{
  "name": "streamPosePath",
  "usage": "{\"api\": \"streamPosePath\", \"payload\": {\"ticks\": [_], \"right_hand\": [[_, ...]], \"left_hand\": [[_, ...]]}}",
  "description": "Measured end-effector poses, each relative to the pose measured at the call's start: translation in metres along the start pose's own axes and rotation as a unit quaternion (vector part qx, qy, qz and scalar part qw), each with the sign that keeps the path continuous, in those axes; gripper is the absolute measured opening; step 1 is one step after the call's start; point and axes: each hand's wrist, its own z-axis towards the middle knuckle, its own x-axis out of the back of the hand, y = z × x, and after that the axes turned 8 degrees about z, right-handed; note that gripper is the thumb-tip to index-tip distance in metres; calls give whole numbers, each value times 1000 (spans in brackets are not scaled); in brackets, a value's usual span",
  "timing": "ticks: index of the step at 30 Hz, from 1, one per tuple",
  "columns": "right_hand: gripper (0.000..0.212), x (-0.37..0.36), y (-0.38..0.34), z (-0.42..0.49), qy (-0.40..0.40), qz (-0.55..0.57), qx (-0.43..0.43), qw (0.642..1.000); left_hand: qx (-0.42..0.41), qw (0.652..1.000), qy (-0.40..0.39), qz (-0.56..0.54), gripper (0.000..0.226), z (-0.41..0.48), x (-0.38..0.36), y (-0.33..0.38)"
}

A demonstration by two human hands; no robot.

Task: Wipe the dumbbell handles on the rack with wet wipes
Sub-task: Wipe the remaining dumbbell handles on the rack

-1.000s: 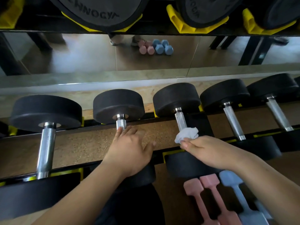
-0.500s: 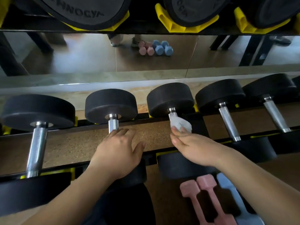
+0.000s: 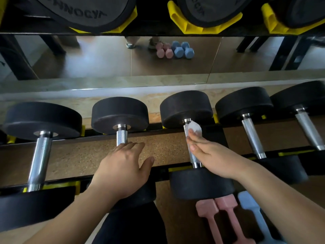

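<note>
Several black dumbbells with chrome handles lie side by side on the low rack [image 3: 290,153]. My right hand [image 3: 211,155] holds a white wet wipe [image 3: 194,128] against the far end of the third dumbbell's handle [image 3: 193,158]. Its fingers lie across the bar and its thumb is hidden. My left hand [image 3: 123,166] rests with relaxed fingers on the second dumbbell's handle [image 3: 121,137] and covers its near half. The first handle [image 3: 39,159], fourth handle [image 3: 252,138] and fifth handle [image 3: 307,131] are untouched.
Pink dumbbells [image 3: 221,219] and a light blue one [image 3: 253,213] lie on the floor below my right forearm. An upper shelf carries large black weights [image 3: 84,13] in yellow cradles. A mirror [image 3: 105,57] runs behind the rack.
My right hand has slid the wipe up the third handle from its near half to its far end. My left hand stays on the second handle.
</note>
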Motion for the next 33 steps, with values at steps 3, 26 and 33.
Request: {"api": "streamPosePath", "payload": {"ticks": [3, 26, 33], "right_hand": [[49, 2, -8, -19, -66, -36, -44, 996], [54, 2, -6, -38, -13, -24, 7, 1000], [46, 22, 11, -11, 164, 2, 61, 985]], "left_hand": [[7, 1000, 5, -5, 57, 0, 1, 2], [27, 999, 14, -29, 48, 2, 2, 1], [31, 999, 17, -16, 44, 1, 3, 0]]}}
